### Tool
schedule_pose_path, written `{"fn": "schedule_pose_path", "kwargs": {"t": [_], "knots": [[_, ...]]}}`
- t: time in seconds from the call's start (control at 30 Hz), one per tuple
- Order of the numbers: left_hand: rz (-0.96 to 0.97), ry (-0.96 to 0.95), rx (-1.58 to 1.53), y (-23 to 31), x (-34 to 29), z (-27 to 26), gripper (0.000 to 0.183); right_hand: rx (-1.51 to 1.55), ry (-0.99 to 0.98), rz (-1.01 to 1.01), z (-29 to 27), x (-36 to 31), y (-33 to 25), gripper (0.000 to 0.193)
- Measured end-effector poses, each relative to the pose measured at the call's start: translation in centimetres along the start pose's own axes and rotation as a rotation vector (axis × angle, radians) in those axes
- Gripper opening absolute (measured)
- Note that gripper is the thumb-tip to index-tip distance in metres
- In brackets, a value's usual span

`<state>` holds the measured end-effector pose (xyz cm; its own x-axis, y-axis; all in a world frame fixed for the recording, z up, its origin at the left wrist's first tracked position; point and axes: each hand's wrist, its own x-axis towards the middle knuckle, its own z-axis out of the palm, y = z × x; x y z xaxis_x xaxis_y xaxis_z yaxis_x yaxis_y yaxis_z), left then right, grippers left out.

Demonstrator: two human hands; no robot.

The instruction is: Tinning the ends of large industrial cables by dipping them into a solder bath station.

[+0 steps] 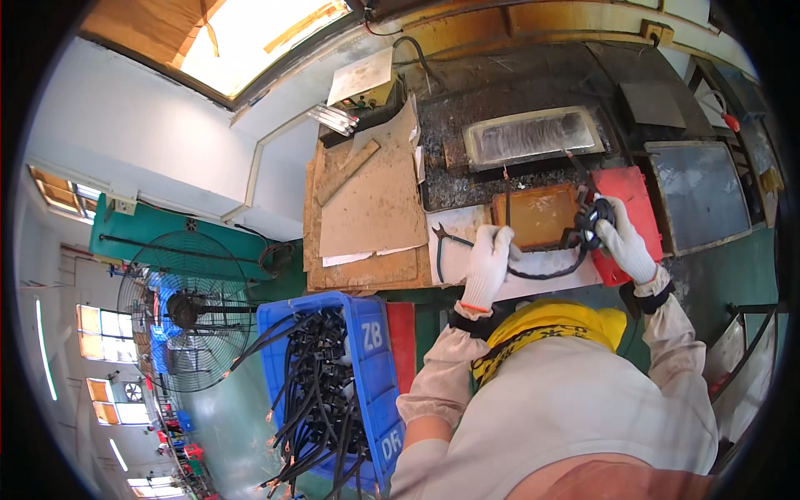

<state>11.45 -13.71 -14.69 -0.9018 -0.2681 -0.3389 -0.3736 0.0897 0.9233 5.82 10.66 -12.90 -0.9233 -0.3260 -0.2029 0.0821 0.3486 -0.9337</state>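
Both my hands wear white gloves and hold a black cable (pixel 546 275) that loops between them over the front of the bench. My left hand (pixel 487 265) pinches it near one end; that stretch stands up in front of an amber-brown tray (pixel 537 218), with a bare copper tip (pixel 506 173). In my right hand (pixel 627 243) is the bunched, coiled part with a black moulded piece, partly hidden by the fingers. Another cable end (pixel 575 160) reaches from this bunch toward a rectangular metal pan (pixel 533 138) with a silvery surface. A pair of pliers (pixel 442 240) lies left of my left hand.
Left of me, a blue crate (pixel 375 367) is heaped with black cables, copper ends hanging out. A red tray (pixel 629 208) sits under my right hand. Cardboard (pixel 375 200), a control box (pixel 367 83), a grey-topped tray (pixel 700 196) and a large fan (pixel 187 312) surround me.
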Motion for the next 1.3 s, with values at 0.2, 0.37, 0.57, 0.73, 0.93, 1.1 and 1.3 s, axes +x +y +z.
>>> {"fn": "schedule_pose_path", "kwargs": {"t": [0.2,0.37,0.57,0.73,0.93,1.1,1.3], "knots": [[0.203,-0.048,-0.095,0.1,2.3,1.7,0.039,0.189,0.094,-0.176,-0.5,4.4,4.5,0.038],[0.067,-0.180,-0.271,-0.3,2.7,2.8,0.057,0.214,0.159,-0.165,-1.2,6.0,6.9,0.036],[0.073,-0.195,-0.420,-0.4,3.6,3.0,0.054,0.272,0.171,-0.145,-0.8,6.8,7.0,0.039],[0.064,-0.216,-0.598,-0.3,4.1,3.3,0.045,0.256,0.195,-0.131,-0.8,7.1,7.1,0.038],[0.038,-0.175,-0.579,-0.2,4.3,3.4,0.045,0.264,0.212,-0.110,-0.6,7.1,7.0,0.039],[0.024,-0.178,-0.589,-0.1,4.6,3.4,0.046,0.260,0.207,-0.101,-0.7,7.5,7.4,0.039],[0.015,-0.164,-0.631,-0.8,5.0,3.3,0.044,0.265,0.194,-0.104,-0.6,7.7,7.2,0.038]]}}
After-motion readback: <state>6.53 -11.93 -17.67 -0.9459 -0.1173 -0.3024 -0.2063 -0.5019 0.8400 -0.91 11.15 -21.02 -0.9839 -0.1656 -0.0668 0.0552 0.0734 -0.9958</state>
